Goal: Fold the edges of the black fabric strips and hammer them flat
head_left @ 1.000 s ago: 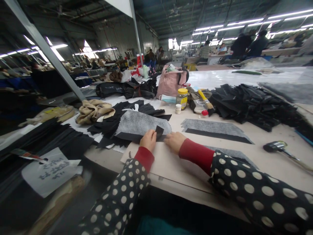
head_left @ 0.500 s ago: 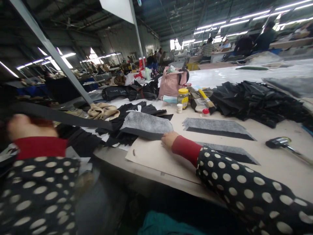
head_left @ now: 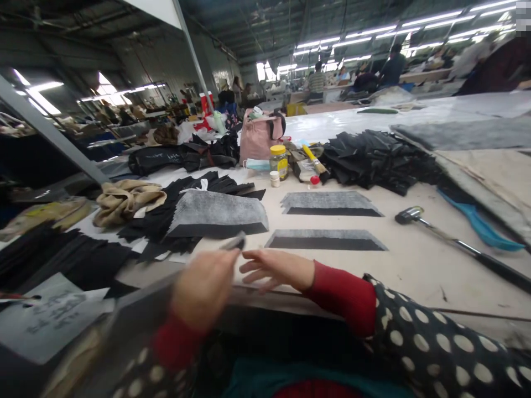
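Head view: the person's left hand, blurred by motion, is raised at the near edge of the worktable, its fingers closed around a long dark strip whose narrow tip pokes out above the thumb side; the blur hides how the fingers sit on it. The right hand is empty, its fingers open and spread just above the near edge of the table, touching nothing that can be made out. Just beyond the hands, a grey felt piece with a black band lies on a fringed pile of black cut pieces. Two more grey-and-black pieces lie flat and apart on the bare tabletop, a wider one and a narrower one. A large heap of black pieces stands further right, so much loose material remains unsorted around these few laid-out pieces. A tan cloth lies left of the pile, and a handwritten paper note sits lower left. Further back are a yellow-lidded jar, a yellow-handled brush and a pink bag. A mallet lies right of the hands, and co-workers stand far off.
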The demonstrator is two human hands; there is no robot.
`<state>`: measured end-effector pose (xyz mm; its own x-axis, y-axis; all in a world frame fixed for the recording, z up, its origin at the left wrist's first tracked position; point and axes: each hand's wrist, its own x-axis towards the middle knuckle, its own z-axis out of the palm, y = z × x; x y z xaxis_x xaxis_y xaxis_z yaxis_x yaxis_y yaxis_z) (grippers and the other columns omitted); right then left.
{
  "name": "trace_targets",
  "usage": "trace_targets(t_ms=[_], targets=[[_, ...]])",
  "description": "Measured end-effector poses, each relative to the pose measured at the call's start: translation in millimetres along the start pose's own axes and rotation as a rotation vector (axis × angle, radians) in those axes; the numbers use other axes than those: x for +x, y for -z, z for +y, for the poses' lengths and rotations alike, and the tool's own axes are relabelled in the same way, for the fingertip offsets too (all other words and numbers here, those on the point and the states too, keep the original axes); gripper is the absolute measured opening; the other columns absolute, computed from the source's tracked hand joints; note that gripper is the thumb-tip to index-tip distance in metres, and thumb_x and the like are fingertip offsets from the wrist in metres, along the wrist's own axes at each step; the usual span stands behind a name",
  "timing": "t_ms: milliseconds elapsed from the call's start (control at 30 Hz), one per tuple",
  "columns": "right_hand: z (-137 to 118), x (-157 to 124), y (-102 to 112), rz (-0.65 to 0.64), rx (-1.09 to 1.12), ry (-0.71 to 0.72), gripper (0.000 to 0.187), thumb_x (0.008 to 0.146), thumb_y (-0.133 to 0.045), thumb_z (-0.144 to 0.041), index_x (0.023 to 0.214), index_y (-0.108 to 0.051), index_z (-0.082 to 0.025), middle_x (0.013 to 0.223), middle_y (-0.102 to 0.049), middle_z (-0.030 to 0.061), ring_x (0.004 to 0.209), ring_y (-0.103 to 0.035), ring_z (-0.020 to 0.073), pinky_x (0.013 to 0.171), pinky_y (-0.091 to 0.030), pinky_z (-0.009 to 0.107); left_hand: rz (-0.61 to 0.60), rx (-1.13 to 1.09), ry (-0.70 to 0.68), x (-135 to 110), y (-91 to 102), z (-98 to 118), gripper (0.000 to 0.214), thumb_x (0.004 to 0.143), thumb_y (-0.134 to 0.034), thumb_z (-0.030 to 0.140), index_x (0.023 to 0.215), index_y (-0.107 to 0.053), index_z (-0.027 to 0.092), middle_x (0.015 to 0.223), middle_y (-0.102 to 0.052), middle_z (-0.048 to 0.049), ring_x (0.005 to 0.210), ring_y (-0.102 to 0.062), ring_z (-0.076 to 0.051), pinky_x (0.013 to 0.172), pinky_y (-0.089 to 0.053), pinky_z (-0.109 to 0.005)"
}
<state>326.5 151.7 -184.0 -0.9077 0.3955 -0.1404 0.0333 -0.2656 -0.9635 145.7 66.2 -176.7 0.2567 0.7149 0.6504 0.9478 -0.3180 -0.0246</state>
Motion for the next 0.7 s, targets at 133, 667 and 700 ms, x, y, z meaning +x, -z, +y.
trace_targets(t_ms=[133,667,700], targets=[[25.8,-32.2,31.9,0.176,0.052,-0.145,0.042,0.071,-0.056,-0.050,0.090,-0.055,-0.013,0.071,-0.058,0.0008,0.060,-0.056,0.0089,0.051,-0.045,0.020,-0.247,-0.143,-0.118,-1.2,-53.5,73.8,0.022,0.087,-0.036,0.019,0.094,-0.057,0.018,0.082,-0.061,-0.0057,0.075,-0.053,-0.018,0.065,-0.044,-0.033],[14.9,-160.0,123.7,0.639,-0.478,-0.006,0.036,0.067,-0.060,-0.049,0.087,-0.055,-0.019,0.064,-0.059,0.0020,0.057,-0.055,0.0147,0.056,-0.048,0.029,-0.792,-0.661,0.236,74.3,-54.6,-4.5,0.021,0.074,-0.053,0.024,0.093,-0.061,0.018,0.077,-0.059,0.0019,0.069,-0.052,-0.012,0.063,-0.040,-0.020],[20.4,-164.2,119.9,0.619,-0.503,-0.031,0.033,0.068,-0.060,-0.049,0.084,-0.055,-0.020,0.064,-0.057,0.0012,0.056,-0.055,0.0142,0.054,-0.047,0.029,-0.812,-0.679,0.233,74.3,-55.0,-4.2,0.020,0.074,-0.052,0.025,0.091,-0.061,0.018,0.075,-0.058,0.0020,0.068,-0.051,-0.011,0.061,-0.039,-0.020]])
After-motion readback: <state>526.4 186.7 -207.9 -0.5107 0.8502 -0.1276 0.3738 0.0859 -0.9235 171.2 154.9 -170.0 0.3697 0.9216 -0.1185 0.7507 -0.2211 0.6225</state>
